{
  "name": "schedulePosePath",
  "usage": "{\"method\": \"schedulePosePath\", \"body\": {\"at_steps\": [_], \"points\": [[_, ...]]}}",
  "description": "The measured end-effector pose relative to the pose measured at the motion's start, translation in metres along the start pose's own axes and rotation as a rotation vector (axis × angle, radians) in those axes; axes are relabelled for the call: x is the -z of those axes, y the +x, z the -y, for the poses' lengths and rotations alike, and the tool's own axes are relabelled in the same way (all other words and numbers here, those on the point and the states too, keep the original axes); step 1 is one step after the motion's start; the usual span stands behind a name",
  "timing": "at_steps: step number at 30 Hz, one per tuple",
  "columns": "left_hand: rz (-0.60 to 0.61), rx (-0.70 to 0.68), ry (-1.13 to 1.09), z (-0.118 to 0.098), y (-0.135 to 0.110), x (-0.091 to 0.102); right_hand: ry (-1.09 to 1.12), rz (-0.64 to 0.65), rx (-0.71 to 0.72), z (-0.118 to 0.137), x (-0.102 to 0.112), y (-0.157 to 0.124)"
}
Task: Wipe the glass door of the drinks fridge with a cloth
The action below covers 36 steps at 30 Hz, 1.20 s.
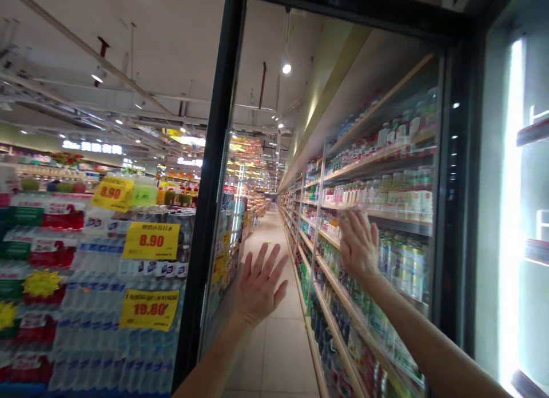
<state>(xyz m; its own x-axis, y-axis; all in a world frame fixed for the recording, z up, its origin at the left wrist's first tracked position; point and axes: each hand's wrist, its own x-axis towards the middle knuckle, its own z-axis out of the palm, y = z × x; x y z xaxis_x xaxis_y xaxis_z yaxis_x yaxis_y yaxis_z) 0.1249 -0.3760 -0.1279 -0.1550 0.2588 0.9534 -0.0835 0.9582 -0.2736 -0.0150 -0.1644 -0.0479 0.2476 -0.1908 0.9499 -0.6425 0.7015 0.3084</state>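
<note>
In front of me stands a glass door [455,175] with a black frame, swung out from a lit cooler. My left hand [261,286] is raised at the lower part of the pane, fingers spread and palm turned to the glass, holding nothing I can see. Higher and to the right, my right hand [359,243] is lifted at the same pane, its fingers reaching up and its thumb apart. Blur and a greyish patch at those fingertips hide whether anything thin lies under them. Whether either palm touches the glass is hard to tell.
Shelves of bottled drinks [386,195] line the right side beyond the glass. A tiled aisle [278,341] runs away ahead. Stacked packs of bottles [90,329] with yellow price signs [151,241] stand close on the left. The cooler's bright light strip [512,215] is at the far right.
</note>
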Motion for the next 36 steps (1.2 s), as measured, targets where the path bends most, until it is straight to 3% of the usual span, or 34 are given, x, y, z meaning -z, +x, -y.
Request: {"method": "schedulePosePath", "body": {"at_steps": [2, 4, 8, 9, 10, 13, 15, 16, 19, 20, 21, 24, 25, 26, 29, 30, 31, 34, 36], "points": [[-0.003, -0.005, 0.001, 0.0, 0.0, 0.0, -0.05, -0.089, -0.202, -0.003, -0.003, 0.007], [-0.009, -0.008, 0.008, 0.0, 0.0, 0.0, -0.05, -0.101, -0.224, 0.001, -0.004, 0.01], [0.0, -0.017, 0.03, 0.0, 0.0, 0.0, 0.071, 0.102, 0.238, 0.012, -0.002, 0.009], [0.007, -0.02, 0.034, 0.0, 0.0, 0.0, 0.08, 0.114, 0.266, 0.01, -0.002, 0.011], [0.013, -0.022, 0.036, 0.0, 0.0, 0.001, 0.07, 0.091, 0.211, 0.007, -0.004, 0.014], [0.019, -0.015, 0.026, 0.0, 0.0, 0.001, -0.019, -0.093, -0.209, -0.004, -0.011, 0.031], [0.016, -0.013, 0.021, 0.0, 0.0, 0.001, -0.031, -0.115, -0.301, 0.0, -0.014, 0.037], [0.015, -0.013, 0.021, 0.0, 0.0, 0.001, -0.008, -0.069, -0.227, 0.005, -0.014, 0.038], [0.015, -0.02, 0.03, 0.001, -0.001, 0.0, 0.096, 0.122, 0.173, 0.019, -0.012, 0.037], [0.013, -0.023, 0.032, 0.001, -0.001, 0.0, 0.103, 0.127, 0.208, 0.019, -0.011, 0.038], [0.01, -0.027, 0.034, 0.001, -0.001, 0.0, 0.088, 0.086, 0.155, 0.016, -0.011, 0.04], [0.012, -0.037, 0.042, 0.001, -0.001, 0.001, -0.006, -0.1, -0.224, 0.003, -0.014, 0.05], [0.013, -0.036, 0.043, 0.0, -0.001, 0.002, -0.015, -0.112, -0.258, 0.001, -0.015, 0.052], [0.013, -0.033, 0.044, 0.0, -0.001, 0.002, -0.005, -0.086, -0.21, 0.0, -0.015, 0.054], [0.018, -0.029, 0.049, -0.001, 0.0, 0.002, 0.079, 0.095, 0.178, 0.009, -0.015, 0.055], [0.018, -0.03, 0.053, -0.001, 0.0, 0.001, 0.092, 0.116, 0.24, 0.011, -0.015, 0.057], [0.021, -0.033, 0.059, -0.002, 0.0, 0.001, 0.088, 0.104, 0.231, 0.013, -0.017, 0.061], [0.029, -0.037, 0.05, 0.0, -0.001, 0.003, 0.014, -0.005, -0.043, 0.009, -0.024, 0.084], [0.063, -0.065, 0.009, 0.007, -0.001, 0.009, -0.013, 0.001, -0.133, 0.003, -0.028, 0.099]]}}
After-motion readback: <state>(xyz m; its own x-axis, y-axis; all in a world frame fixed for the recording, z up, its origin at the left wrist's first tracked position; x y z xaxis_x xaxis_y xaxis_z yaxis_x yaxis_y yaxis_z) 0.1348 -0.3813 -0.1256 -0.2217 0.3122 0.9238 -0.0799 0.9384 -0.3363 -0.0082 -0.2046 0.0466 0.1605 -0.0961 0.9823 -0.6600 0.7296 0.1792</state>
